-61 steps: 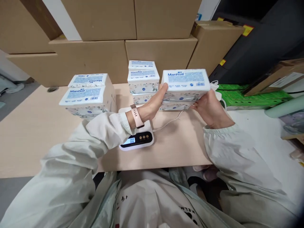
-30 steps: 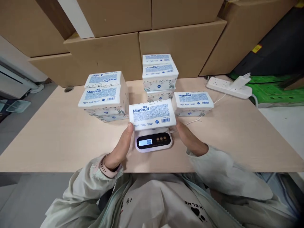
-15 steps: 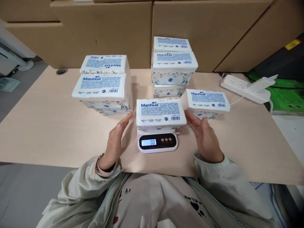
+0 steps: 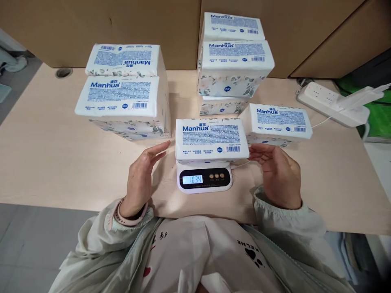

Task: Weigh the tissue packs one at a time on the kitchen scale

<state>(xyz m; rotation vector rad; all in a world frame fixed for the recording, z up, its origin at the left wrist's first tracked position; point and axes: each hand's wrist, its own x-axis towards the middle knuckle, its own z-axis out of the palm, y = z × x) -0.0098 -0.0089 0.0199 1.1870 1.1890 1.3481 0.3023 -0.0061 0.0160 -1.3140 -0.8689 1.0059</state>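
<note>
A white pack of tissues [image 4: 212, 138] with blue "Manhua" print lies flat on a small white digital scale [image 4: 204, 180], whose lit display reads 103.4. My left hand [image 4: 141, 177] is held open to the left of the pack, apart from it, fingers stretched forward. On the other side, my right hand [image 4: 279, 173] is open too, its fingertips close to the pack's right edge; whether they touch it I cannot tell. Just beyond those fingertips sits another tissue pack [image 4: 279, 122]. The scale's platform is hidden under the weighed pack.
Stacked tissue packs [image 4: 119, 97] stand at the back left, and a taller stack [image 4: 236, 61] at the back centre. A white power strip [image 4: 332, 103] with a plugged-in cable lies at the right. Cardboard boxes [image 4: 122, 24] line the table's [image 4: 61, 154] rear edge.
The scale display has gone from 0.0 to 103.4. Both hands have moved slightly outward from the pack. The camera view has shifted closer and downward.
</note>
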